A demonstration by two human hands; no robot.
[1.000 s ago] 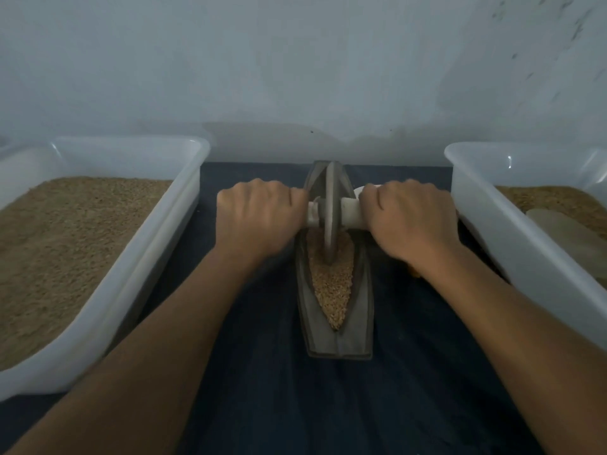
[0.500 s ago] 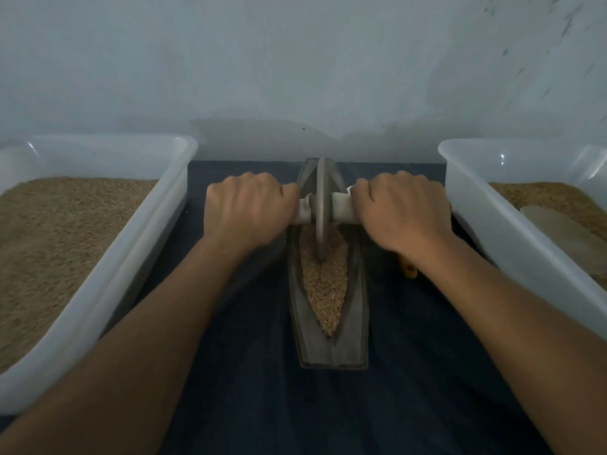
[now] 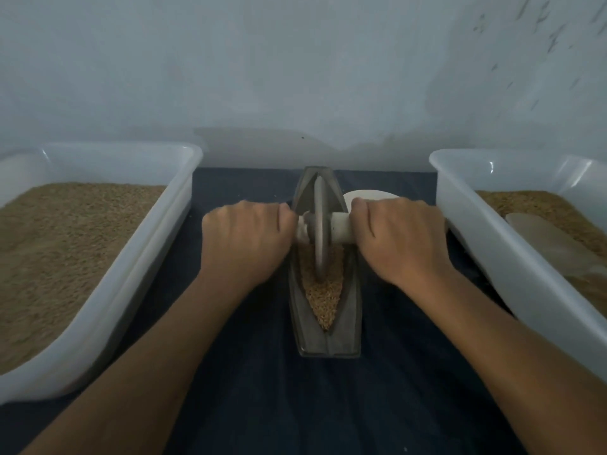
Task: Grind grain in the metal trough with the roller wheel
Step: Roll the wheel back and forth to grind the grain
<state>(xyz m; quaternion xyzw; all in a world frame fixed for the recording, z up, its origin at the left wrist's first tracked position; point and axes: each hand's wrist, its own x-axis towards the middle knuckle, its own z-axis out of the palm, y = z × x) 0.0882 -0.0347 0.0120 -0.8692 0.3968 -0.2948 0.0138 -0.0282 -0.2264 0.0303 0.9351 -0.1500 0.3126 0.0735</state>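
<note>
A boat-shaped grey metal trough [image 3: 353, 310] lies lengthwise on the dark blue cloth, holding brown grain [image 3: 323, 300] in its groove. The metal roller wheel [image 3: 321, 231] stands upright in the grain at the trough's far half, on a pale cross handle [image 3: 340, 229]. My left hand [image 3: 244, 241] grips the handle's left end and hides it. My right hand [image 3: 399, 238] grips the right end.
A white plastic tub [image 3: 154, 238] full of grain sits at the left. Another white tub [image 3: 476, 224] at the right holds grain and a pale scoop [image 3: 551, 244]. A white dish [image 3: 368, 195] peeks out behind my right hand. A wall rises just behind the trough.
The wheel stays at the trough's far half with both hands still gripping the handle. The view has shifted slightly, and the white dish behind my right hand now shows.
</note>
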